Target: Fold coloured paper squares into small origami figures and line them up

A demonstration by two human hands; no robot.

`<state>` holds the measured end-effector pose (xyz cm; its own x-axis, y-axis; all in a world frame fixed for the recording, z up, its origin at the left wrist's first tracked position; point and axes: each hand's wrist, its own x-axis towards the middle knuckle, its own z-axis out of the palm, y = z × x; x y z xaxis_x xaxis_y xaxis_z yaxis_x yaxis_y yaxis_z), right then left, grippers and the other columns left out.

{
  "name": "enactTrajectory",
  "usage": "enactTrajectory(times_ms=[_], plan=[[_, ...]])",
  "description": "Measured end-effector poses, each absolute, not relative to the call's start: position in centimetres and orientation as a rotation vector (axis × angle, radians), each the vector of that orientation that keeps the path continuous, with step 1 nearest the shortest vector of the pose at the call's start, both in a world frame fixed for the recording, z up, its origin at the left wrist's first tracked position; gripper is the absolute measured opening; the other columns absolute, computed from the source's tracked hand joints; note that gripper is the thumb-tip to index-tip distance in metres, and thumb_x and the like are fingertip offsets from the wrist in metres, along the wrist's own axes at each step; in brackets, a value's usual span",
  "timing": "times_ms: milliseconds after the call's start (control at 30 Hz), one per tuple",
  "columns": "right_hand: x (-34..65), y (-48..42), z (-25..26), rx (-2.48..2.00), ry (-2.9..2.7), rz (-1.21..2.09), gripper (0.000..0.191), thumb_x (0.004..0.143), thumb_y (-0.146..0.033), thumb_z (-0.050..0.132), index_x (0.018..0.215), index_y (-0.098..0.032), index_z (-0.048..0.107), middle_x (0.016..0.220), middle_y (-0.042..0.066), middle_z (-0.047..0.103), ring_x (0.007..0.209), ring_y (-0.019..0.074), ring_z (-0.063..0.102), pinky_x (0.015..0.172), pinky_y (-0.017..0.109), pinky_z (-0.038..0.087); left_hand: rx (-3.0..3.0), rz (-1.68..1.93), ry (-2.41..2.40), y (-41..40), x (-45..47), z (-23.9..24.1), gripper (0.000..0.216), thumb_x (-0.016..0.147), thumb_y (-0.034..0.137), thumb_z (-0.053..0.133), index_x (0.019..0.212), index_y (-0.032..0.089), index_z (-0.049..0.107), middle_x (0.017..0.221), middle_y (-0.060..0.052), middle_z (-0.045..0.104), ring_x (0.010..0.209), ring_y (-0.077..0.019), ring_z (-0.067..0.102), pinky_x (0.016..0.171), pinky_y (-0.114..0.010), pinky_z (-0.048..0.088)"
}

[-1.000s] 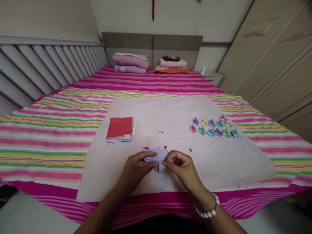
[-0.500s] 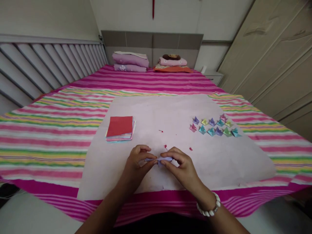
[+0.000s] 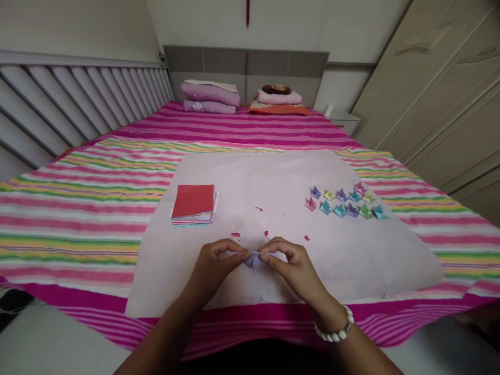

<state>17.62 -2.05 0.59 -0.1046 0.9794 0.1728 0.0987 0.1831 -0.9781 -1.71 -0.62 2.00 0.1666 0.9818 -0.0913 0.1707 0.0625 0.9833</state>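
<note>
Between my hands is a small folded piece of lavender origami paper (image 3: 253, 259), partly hidden by my fingers. My left hand (image 3: 219, 263) pinches its left end between thumb and fingers. The right end is pinched by my right hand (image 3: 291, 263), whose wrist wears a white bead bracelet. Both hands are held just above a large pale sheet (image 3: 242, 182) spread on the bed. Small red scraps (image 3: 235, 235) lie on the sheet just beyond my fingertips.
A stack of square coloured papers, red on top (image 3: 194, 200), lies to the left. At the right stand several small folded paper pieces (image 3: 340, 210) in two rows. Folded bedding (image 3: 211, 96) rests by the headboard. A slatted rail (image 3: 97, 104) runs along the left.
My left hand has moved slightly left and its fingers have drawn in, uncovering a red scrap. The lavender paper now shows a flat pointed flap below my fingertips.
</note>
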Motion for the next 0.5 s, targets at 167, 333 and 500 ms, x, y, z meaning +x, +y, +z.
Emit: enactTrajectory(times_ms=[167, 333, 500], plan=[[18.0, -1.9, 0.1, -1.144, -1.273, 1.159, 0.017, 0.07, -0.027, 0.079, 0.061, -0.02, 0.067, 0.062, -0.002, 0.062, 0.061, 0.0136, 0.054, 0.063, 0.029, 0.043, 1.243, 0.937, 1.175, -0.4, -1.8, 1.2, 0.022, 0.079, 0.039, 0.065, 0.084, 0.02, 0.077, 0.087, -0.004, 0.075, 0.093, -0.0222, 0.065, 0.087, -0.034, 0.046], [17.6, -2.0, -0.4, -1.17, -1.16, 1.209, 0.017, 0.069, -0.028, 0.079, 0.061, -0.018, 0.067, 0.06, -0.002, 0.062, 0.059, 0.0122, 0.051, 0.059, 0.026, 0.04, 0.995, 1.026, 1.029, -0.7, -1.0, -0.3, 0.037, 0.078, 0.044, 0.068, 0.105, 0.018, 0.071, 0.101, -0.008, 0.074, 0.098, -0.0218, 0.063, 0.092, -0.035, 0.045], [17.2, -2.2, -0.9, -1.17, -1.121, 1.172, 0.016, 0.069, -0.028, 0.079, 0.064, -0.019, 0.068, 0.063, -0.001, 0.066, 0.063, 0.0134, 0.054, 0.063, 0.027, 0.041, 0.937, 0.977, 0.898, -1.2, 0.0, -0.8, 0.037, 0.066, 0.029, 0.081, 0.099, 0.016, 0.07, 0.088, -0.005, 0.072, 0.086, -0.0173, 0.063, 0.083, -0.03, 0.047]])
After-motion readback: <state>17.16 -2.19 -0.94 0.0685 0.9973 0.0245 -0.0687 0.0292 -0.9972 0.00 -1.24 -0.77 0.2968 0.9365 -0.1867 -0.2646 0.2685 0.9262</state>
